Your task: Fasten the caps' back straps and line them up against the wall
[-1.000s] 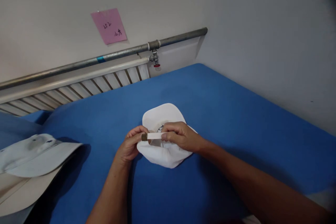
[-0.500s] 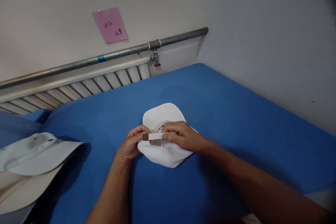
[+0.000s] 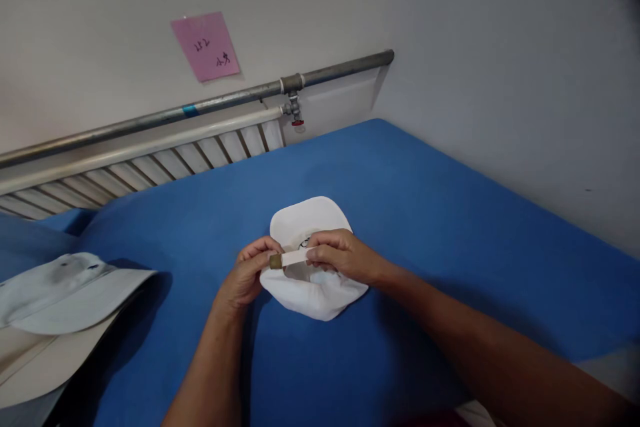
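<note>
A white cap lies on the blue table, brim pointing away from me. Across its back opening runs a white adjuster strap with a brass buckle at its left end. My left hand pinches the buckle end between thumb and fingers. My right hand pinches the strap's right end, fingers curled over the cap's rear edge. Both forearms reach in from the bottom of the view.
More pale caps are stacked at the left edge of the table. A radiator and a metal pipe with a small red valve run along the wall behind. A pink note is stuck on the wall.
Both hands stay on the strap and cap; the strap tilts slightly and the right fingers have shifted a little along it. The view has drifted slightly.
</note>
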`<state>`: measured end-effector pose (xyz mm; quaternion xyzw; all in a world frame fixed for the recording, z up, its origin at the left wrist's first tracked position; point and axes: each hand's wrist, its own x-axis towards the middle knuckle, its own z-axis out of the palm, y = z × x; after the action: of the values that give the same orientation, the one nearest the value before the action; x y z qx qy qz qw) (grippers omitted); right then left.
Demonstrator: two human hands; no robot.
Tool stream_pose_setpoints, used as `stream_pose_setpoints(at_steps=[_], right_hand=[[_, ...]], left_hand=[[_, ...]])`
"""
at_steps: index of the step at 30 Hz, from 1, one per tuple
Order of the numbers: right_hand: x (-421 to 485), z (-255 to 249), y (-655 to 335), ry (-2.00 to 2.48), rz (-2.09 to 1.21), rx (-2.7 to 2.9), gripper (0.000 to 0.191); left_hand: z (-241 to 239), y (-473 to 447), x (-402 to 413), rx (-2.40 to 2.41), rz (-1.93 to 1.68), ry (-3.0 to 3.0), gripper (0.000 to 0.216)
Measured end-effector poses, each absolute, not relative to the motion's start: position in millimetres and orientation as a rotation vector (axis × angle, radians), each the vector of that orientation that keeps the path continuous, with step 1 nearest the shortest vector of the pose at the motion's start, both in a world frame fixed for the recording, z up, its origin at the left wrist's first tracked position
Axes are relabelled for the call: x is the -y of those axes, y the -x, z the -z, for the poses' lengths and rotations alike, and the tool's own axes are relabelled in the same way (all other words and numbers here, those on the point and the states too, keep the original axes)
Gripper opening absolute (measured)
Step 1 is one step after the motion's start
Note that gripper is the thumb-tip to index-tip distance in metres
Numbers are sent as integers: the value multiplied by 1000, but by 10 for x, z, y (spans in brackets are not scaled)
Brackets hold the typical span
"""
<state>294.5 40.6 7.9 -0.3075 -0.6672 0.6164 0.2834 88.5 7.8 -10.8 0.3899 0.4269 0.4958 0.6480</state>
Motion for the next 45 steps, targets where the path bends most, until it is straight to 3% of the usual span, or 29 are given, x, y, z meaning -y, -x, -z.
stream_pose_setpoints(at_steps=[32, 45], right_hand=[[-364, -7, -2836, 810, -1829, 1487, 8], [-372, 12, -2836, 729, -1935, 1424, 8]], left_hand=[[73, -932, -33, -1126, -1171, -900, 14], [24, -942, -28, -1117, -1197, -895, 20]])
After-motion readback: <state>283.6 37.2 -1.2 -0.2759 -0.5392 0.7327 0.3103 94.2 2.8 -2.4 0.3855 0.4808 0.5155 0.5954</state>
